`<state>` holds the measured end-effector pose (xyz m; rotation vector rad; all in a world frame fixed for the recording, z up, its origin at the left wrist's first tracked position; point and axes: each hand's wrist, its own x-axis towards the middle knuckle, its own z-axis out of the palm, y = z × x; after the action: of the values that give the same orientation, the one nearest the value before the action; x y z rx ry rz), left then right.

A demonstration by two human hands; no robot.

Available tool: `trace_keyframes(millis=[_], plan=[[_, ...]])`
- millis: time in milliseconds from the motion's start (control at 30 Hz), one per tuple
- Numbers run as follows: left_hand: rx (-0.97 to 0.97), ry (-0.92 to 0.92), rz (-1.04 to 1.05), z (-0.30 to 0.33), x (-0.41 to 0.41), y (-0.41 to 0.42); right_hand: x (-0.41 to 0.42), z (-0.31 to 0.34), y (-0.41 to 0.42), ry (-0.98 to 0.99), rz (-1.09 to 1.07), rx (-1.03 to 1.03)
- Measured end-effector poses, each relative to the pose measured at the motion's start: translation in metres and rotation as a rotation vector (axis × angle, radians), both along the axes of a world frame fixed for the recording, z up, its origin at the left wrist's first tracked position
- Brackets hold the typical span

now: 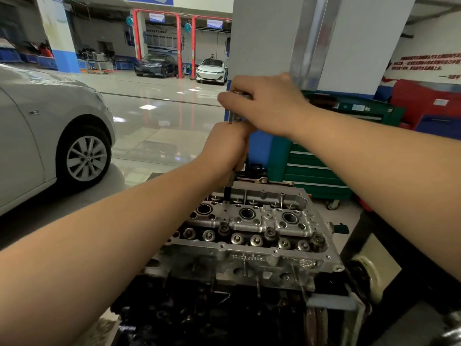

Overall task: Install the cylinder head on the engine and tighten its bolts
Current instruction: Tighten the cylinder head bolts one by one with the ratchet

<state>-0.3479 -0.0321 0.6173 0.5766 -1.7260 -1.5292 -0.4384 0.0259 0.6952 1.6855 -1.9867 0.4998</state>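
Note:
The silver cylinder head (249, 228) sits on top of the dark engine block (212, 310), which is on a stand. A long metal wrench extension (228, 192) stands upright with its lower end at the head's far left corner. My left hand (229, 151) grips the middle of this shaft. My right hand (262, 103) is above it, fingers curled round the tool's chrome top end (237, 92). Several valve springs and three round plug wells show on the head's top face.
A silver car (50, 136) is parked on the left. A green tool cabinet (314, 168) stands behind the engine, beside a grey pillar (274, 33). Red equipment (424, 103) is at the right. Two more cars are parked far across the glossy floor.

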Motion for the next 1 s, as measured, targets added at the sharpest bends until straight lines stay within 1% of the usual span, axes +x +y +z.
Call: trace_keyframes(millis=[67,100,133,167,200,300,367,500,600,667,733,767,867,933,1000], plan=[[0.033,0.056,-0.119,0.000,0.001,0.003,-0.011,-0.003,0.001,-0.273,0.247,0.046],[0.042,0.066,-0.143,-0.001,0.001,0.002,-0.014,-0.005,0.001,-0.380,0.326,0.045],[0.049,0.068,-0.152,-0.003,0.001,0.001,-0.014,-0.007,0.000,-0.419,0.360,0.028],[0.047,0.069,-0.150,-0.004,0.002,-0.001,-0.014,-0.009,-0.002,-0.395,0.354,-0.003],[0.033,0.074,-0.145,-0.005,0.003,-0.003,-0.012,-0.010,-0.004,-0.324,0.319,-0.028],[-0.010,0.077,-0.156,-0.009,0.005,-0.008,-0.003,-0.007,-0.007,-0.028,0.130,-0.109],[-0.013,0.082,-0.173,-0.011,0.006,-0.009,0.001,-0.004,-0.007,0.073,0.055,-0.110],[0.016,0.078,-0.250,-0.010,0.006,-0.013,0.004,-0.001,-0.009,0.181,-0.117,-0.084],[0.036,0.073,-0.312,-0.011,0.007,-0.015,0.010,0.000,-0.012,0.207,-0.237,-0.088],[0.042,0.071,-0.318,-0.011,0.007,-0.016,0.010,0.000,-0.012,0.209,-0.262,-0.079],[0.041,0.059,-0.308,-0.010,0.006,-0.015,0.005,0.004,-0.010,0.158,-0.230,-0.014],[0.040,0.051,-0.308,-0.009,0.005,-0.014,0.001,0.008,-0.008,0.101,-0.191,0.046],[0.032,0.036,-0.335,-0.009,0.004,-0.014,-0.008,0.025,-0.001,-0.156,-0.046,0.231],[0.033,0.039,-0.370,-0.010,0.005,-0.014,-0.013,0.035,0.002,-0.323,0.007,0.307],[0.040,0.041,-0.394,-0.010,0.007,-0.014,-0.018,0.045,0.002,-0.396,0.042,0.372]])
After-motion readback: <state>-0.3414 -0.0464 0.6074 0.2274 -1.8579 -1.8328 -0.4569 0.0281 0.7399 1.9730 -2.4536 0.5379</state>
